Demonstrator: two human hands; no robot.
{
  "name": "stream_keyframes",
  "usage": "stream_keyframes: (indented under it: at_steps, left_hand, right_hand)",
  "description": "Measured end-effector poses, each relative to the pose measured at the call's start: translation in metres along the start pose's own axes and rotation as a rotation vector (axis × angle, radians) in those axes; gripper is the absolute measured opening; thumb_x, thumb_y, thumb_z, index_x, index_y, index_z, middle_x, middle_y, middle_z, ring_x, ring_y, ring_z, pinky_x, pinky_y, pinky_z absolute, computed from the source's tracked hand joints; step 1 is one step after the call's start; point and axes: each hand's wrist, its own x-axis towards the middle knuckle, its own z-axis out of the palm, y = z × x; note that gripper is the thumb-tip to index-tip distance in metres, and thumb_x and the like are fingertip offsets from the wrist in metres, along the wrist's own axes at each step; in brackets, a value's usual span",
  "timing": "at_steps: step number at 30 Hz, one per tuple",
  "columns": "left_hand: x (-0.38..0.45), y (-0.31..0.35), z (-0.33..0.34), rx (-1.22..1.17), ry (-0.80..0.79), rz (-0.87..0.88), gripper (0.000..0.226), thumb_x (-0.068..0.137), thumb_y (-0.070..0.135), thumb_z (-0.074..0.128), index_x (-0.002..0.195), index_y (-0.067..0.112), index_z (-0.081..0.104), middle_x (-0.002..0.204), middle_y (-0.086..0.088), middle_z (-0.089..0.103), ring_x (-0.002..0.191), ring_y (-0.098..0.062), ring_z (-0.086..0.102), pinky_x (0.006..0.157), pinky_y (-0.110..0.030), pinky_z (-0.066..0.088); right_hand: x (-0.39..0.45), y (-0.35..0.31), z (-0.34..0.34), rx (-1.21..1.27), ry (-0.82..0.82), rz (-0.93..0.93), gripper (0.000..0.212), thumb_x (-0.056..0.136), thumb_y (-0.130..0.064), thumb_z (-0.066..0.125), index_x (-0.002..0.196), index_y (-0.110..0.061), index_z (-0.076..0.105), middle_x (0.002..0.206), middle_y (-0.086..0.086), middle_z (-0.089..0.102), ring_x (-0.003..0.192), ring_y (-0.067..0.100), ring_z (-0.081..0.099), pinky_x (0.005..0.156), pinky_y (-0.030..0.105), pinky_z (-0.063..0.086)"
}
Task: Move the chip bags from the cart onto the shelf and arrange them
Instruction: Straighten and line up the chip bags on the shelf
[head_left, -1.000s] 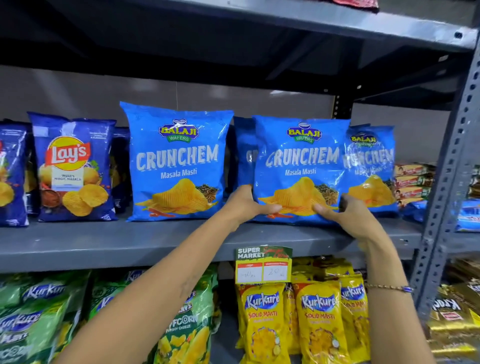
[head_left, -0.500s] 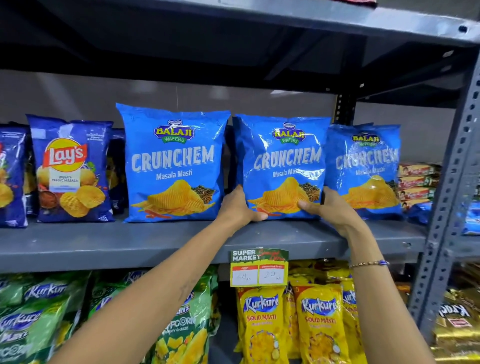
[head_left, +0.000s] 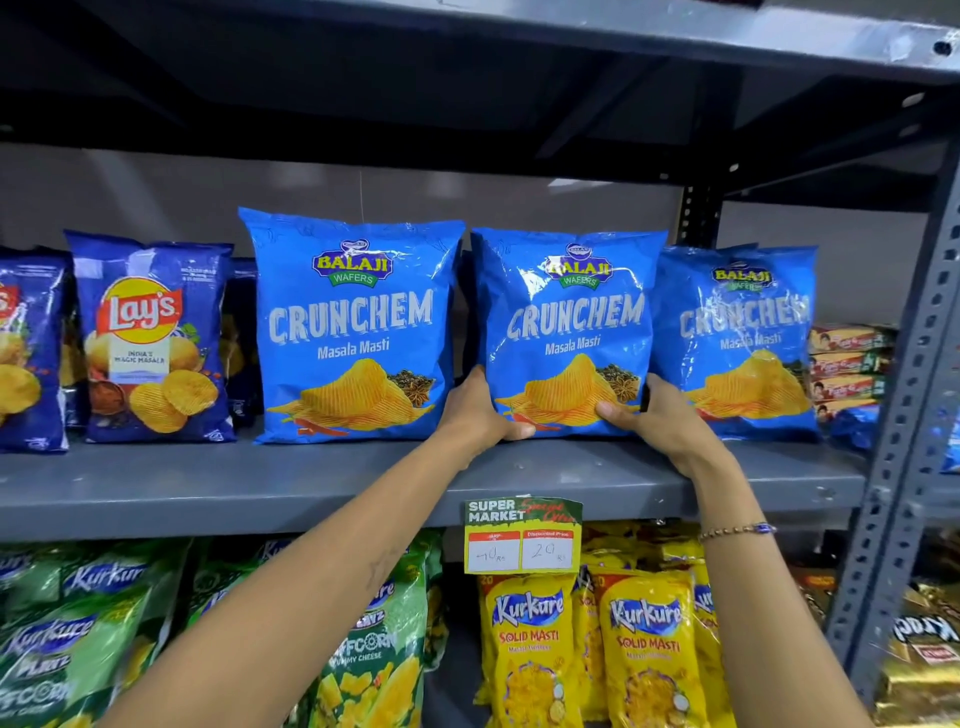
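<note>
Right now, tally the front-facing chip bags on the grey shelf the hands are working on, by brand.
Balaji Crunchem bags: 3, left, middle held by both hands, right
Lay's bags: 2, one whole, one cut off at the frame edge
Total: 5

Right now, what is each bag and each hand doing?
Middle Crunchem bag: upright on the shelf, held at both lower corners.
Left hand: gripping its lower left corner.
Right hand: gripping its lower right corner.
Left Crunchem bag: upright, untouched.
Right Crunchem bag: upright, partly behind the middle one.
Lay's bag: upright, untouched.
</note>
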Motion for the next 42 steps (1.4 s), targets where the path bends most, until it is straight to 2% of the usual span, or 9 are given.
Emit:
stream_keyframes:
  at_steps: [10, 15, 19, 21, 23, 26, 29, 33, 42]
  left_hand:
    - [-0.012, 0.001, -0.001, 0.135, -0.079, -0.058, 0.076, 0.070, 0.027, 0.082, 0.130, 0.008, 0.040, 0.139, -0.007, 0.049, 0.126, -0.025, 0.047, 0.098, -0.034, 0.042]
    - [-0.052, -0.001, -0.028, 0.232, -0.025, 0.048, 0.075, 0.081, 0.036, 0.071, 0.140, 0.007, 0.035, 0.143, -0.009, 0.047, 0.129, -0.026, 0.047, 0.101, -0.037, 0.043]
    - [-0.077, -0.013, -0.082, -0.044, 0.319, 0.173, 0.028, 0.082, 0.021, 0.070, 0.109, 0.014, 0.065, 0.103, -0.003, 0.072, 0.090, -0.013, 0.068, 0.088, -0.034, 0.054]
    - [-0.080, -0.030, -0.110, -0.039, 0.621, 0.247, 0.032, 0.080, 0.021, 0.072, 0.109, 0.013, 0.061, 0.103, -0.002, 0.064, 0.081, -0.011, 0.062, 0.083, -0.036, 0.053]
    - [-0.076, -0.052, -0.131, -0.002, 0.758, 0.208, 0.058, 0.077, 0.025, 0.075, 0.124, 0.006, 0.047, 0.123, -0.013, 0.049, 0.105, -0.024, 0.054, 0.095, -0.043, 0.046]
    - [-0.055, -0.089, -0.149, 0.034, 0.518, -0.032, 0.093, 0.073, 0.044, 0.075, 0.139, -0.001, 0.028, 0.143, -0.020, 0.031, 0.134, -0.034, 0.031, 0.110, -0.046, 0.031]
    - [-0.040, -0.108, -0.154, -0.003, 0.292, -0.080, 0.089, 0.068, 0.062, 0.070, 0.131, 0.006, 0.041, 0.135, -0.008, 0.045, 0.126, -0.025, 0.045, 0.103, -0.046, 0.043]
    - [-0.033, -0.106, -0.151, 0.156, 0.256, -0.034, 0.070, 0.077, 0.055, 0.064, 0.129, 0.011, 0.047, 0.124, -0.013, 0.052, 0.116, -0.031, 0.053, 0.089, -0.040, 0.047]
    - [-0.046, -0.090, -0.154, 0.139, 0.214, -0.133, 0.087, 0.080, 0.051, 0.065, 0.134, -0.007, 0.029, 0.138, -0.026, 0.040, 0.127, -0.041, 0.041, 0.099, -0.048, 0.039]
  right_hand:
    - [-0.010, -0.001, -0.004, -0.027, -0.035, 0.029, 0.046, 0.082, -0.021, 0.070, 0.123, -0.008, 0.053, 0.116, 0.005, 0.063, 0.109, 0.021, 0.056, 0.089, 0.032, 0.042]
    - [-0.038, -0.014, 0.010, -0.224, 0.391, -0.077, 0.050, 0.084, -0.024, 0.069, 0.127, -0.006, 0.052, 0.121, 0.013, 0.062, 0.110, 0.028, 0.059, 0.094, 0.043, 0.049]
    - [-0.064, -0.056, 0.069, -0.021, 0.287, -0.274, 0.022, 0.084, -0.020, 0.069, 0.104, -0.013, 0.065, 0.090, -0.001, 0.067, 0.085, 0.015, 0.064, 0.075, 0.019, 0.054]
    - [-0.064, -0.075, 0.101, -0.008, 0.125, -0.293, 0.038, 0.083, -0.024, 0.070, 0.117, -0.012, 0.060, 0.102, 0.001, 0.068, 0.093, 0.014, 0.064, 0.086, 0.028, 0.054]
    - [-0.059, -0.089, 0.127, -0.067, -0.009, -0.268, 0.066, 0.081, -0.030, 0.072, 0.136, -0.008, 0.043, 0.128, 0.007, 0.059, 0.113, 0.019, 0.058, 0.096, 0.031, 0.048]
    - [-0.047, -0.097, 0.156, -0.154, -0.150, -0.148, 0.098, 0.075, -0.043, 0.073, 0.148, -0.006, 0.018, 0.150, 0.012, 0.037, 0.136, 0.028, 0.040, 0.105, 0.038, 0.039]
    - [-0.038, -0.096, 0.169, -0.214, -0.136, -0.100, 0.094, 0.077, -0.043, 0.072, 0.146, -0.003, 0.022, 0.143, 0.014, 0.046, 0.129, 0.031, 0.046, 0.097, 0.039, 0.043]
    - [-0.039, -0.095, 0.174, -0.231, -0.014, -0.091, 0.075, 0.082, -0.039, 0.068, 0.137, 0.000, 0.034, 0.128, 0.017, 0.056, 0.117, 0.033, 0.054, 0.083, 0.035, 0.044]
    - [-0.055, -0.105, 0.167, -0.253, -0.077, 0.005, 0.075, 0.085, -0.043, 0.063, 0.135, 0.004, 0.034, 0.110, 0.012, 0.050, 0.102, 0.024, 0.049, 0.076, 0.031, 0.038]
